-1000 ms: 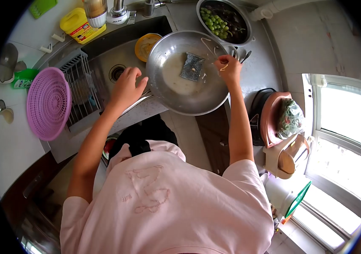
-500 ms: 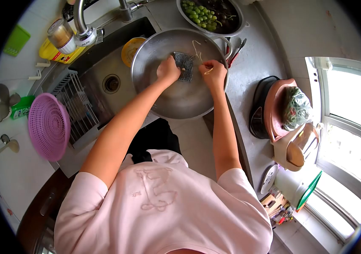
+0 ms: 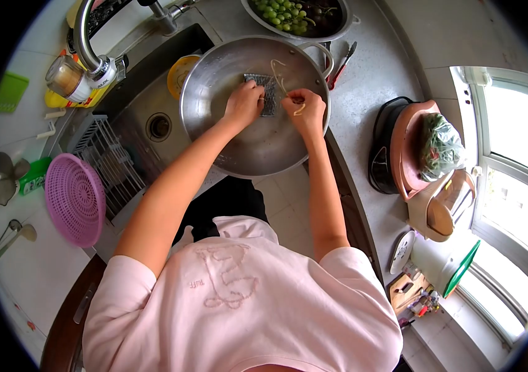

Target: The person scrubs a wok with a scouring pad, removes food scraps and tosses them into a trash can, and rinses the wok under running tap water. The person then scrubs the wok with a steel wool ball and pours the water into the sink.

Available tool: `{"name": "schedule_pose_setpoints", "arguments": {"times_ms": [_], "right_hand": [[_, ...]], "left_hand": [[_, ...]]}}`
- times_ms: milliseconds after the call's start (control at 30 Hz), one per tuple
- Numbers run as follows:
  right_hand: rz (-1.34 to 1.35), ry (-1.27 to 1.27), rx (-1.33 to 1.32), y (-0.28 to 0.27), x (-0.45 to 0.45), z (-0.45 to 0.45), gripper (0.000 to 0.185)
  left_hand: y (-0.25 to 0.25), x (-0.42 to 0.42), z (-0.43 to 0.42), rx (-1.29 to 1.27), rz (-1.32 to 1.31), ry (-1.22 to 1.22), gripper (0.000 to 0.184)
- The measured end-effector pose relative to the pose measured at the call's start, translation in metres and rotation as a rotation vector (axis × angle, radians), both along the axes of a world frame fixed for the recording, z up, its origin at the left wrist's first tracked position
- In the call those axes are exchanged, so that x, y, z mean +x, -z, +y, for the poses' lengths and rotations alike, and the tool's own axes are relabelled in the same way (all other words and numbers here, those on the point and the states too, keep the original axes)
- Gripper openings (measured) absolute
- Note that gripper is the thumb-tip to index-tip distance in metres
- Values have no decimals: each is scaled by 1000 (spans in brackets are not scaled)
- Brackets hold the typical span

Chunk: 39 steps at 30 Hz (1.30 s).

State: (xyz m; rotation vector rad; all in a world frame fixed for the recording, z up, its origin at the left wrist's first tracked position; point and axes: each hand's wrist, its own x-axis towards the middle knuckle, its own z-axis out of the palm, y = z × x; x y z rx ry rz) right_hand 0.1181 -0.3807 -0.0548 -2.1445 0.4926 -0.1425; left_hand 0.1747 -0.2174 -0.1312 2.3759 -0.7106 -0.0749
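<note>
A large steel wok (image 3: 214,146) with a loop handle rests at the sink's edge. On its inner surface lies a dark grey, textured rectangular pad (image 3: 269,106). My left hand (image 3: 243,106) is over the pad's left side with its fingers curled together; what they grip, if anything, is hidden. Closed at the pad's right is my right hand (image 3: 307,111), pinching a thin pale string (image 3: 279,69). A loose loop of the string stands out beyond the fingers, and a short end hangs below them.
Left of the wok is the sink (image 3: 134,115), with a yellow bowl (image 3: 178,75) inside. A basin of grapes (image 3: 282,17) sits beyond the wok. Red-handled tongs or scissors (image 3: 341,67) lie on the counter. A purple colander (image 3: 75,198) is at the left.
The camera view has shifted and turned slightly. My left hand has moved up over the pad, covering more of it. My right hand still pinches the string, its fingers turned a little.
</note>
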Motion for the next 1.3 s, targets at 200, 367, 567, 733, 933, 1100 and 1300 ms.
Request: {"name": "schedule_pose_setpoints", "arguments": {"times_ms": [200, 367, 567, 733, 933, 1100, 1300], "right_hand": [[-66, -47, 16, -7, -1, 8, 24], [-259, -302, -98, 7, 1, 28, 25], [-99, -599, -178, -22, -4, 52, 53], [-25, -709, -95, -39, -2, 56, 53], [4, -436, -136, 5, 30, 38, 35], [195, -409, -637, 50, 43, 63, 45], [256, -283, -416, 42, 49, 46, 23]], "left_hand": [[-17, -1, 9, -499, 844, -188, 13], [-49, -12, 24, -1086, 1370, -235, 21], [-40, -11, 46, -1284, 1508, -306, 29], [-48, -10, 53, -1310, 1570, -457, 30], [-29, -7, 65, -1345, 1452, -454, 23], [-31, -7, 77, -1303, 1375, -493, 21], [-36, -7, 84, -1284, 1358, -533, 14]]}}
